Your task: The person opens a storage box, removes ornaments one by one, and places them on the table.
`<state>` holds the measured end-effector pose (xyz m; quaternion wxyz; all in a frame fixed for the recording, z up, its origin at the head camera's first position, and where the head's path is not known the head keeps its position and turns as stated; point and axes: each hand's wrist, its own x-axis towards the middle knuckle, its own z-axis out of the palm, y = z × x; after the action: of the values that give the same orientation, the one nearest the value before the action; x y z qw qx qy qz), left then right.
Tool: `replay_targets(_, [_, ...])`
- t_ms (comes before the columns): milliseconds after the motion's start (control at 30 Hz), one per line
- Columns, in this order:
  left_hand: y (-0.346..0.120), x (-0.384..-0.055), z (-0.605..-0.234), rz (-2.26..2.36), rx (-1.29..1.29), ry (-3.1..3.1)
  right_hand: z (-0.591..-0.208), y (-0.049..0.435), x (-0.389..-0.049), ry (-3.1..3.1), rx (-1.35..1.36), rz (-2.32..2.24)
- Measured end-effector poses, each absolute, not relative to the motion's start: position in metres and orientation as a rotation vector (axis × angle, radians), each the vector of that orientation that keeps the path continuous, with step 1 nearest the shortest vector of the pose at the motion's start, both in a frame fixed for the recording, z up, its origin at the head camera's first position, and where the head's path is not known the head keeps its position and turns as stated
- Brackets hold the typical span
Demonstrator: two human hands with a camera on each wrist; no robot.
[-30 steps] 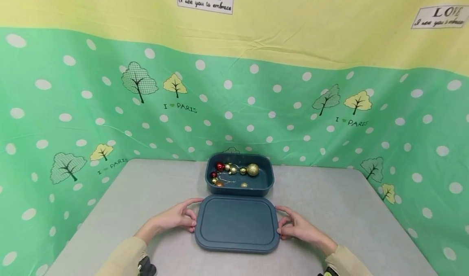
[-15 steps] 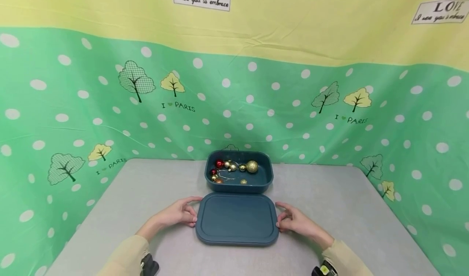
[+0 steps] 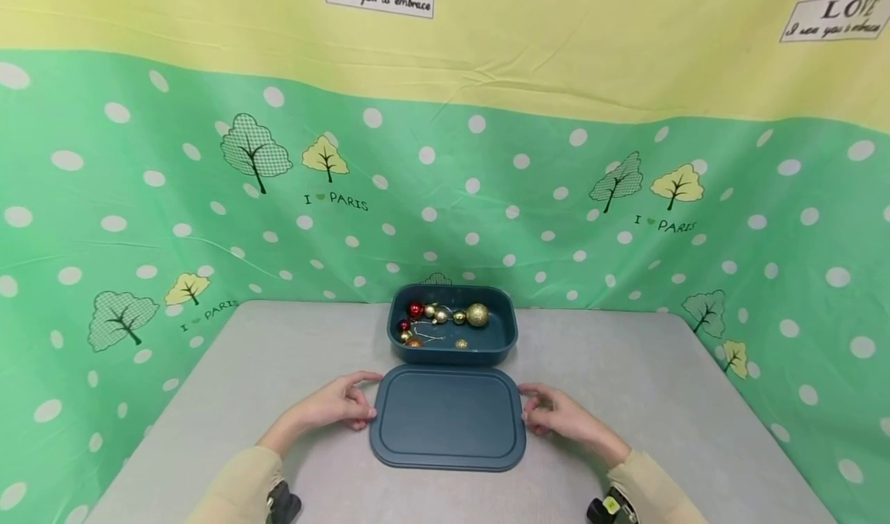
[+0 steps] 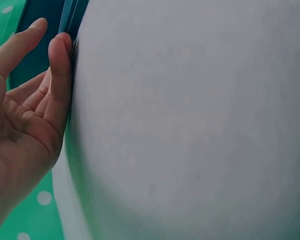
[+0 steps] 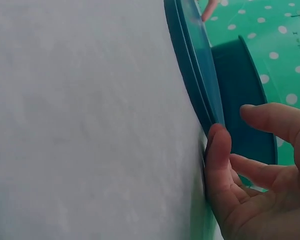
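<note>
A dark blue rounded lid [image 3: 448, 420] lies between my two hands, right in front of a matching blue box [image 3: 452, 358]. My left hand [image 3: 337, 404] is at the lid's left edge, its thumb tip touching the side and its index finger stretched toward the far corner. At the opposite edge, my right hand [image 3: 563, 414] is placed the same way, index finger extended and thumb at the rim. Both wrist views show the thumb against the lid's edge, with the index finger apart from it. Red and gold bauble ornaments [image 3: 477, 314] sit inside the uncovered box.
The grey table [image 3: 313, 478] carries the lid and the box. Behind it hangs a green and yellow curtain [image 3: 473, 161] with dots and trees, which also flanks both sides. A dark device [image 3: 281, 503] is strapped at the left wrist, another [image 3: 612, 506] at the right.
Both thumbs have shifted slightly away from me along the lid's edges. The lid has made only a small movement, staying in front of the box. The head view has tilted slightly.
</note>
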<state>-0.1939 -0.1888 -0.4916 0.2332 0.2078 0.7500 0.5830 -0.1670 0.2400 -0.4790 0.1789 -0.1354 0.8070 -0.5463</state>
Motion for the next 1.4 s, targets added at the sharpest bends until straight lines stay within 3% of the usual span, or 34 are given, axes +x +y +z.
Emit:
replay_targets(733, [-0.19,-0.223,-0.495,1.908,0.392,2.063,-0.464,0.251,-0.193,2.379,-0.361,-1.724])
replay_targets(1400, [-0.156,-0.255,-0.476,1.898,0.428,2.196,-0.429,0.218,-0.21,2.398,-0.351,-1.821])
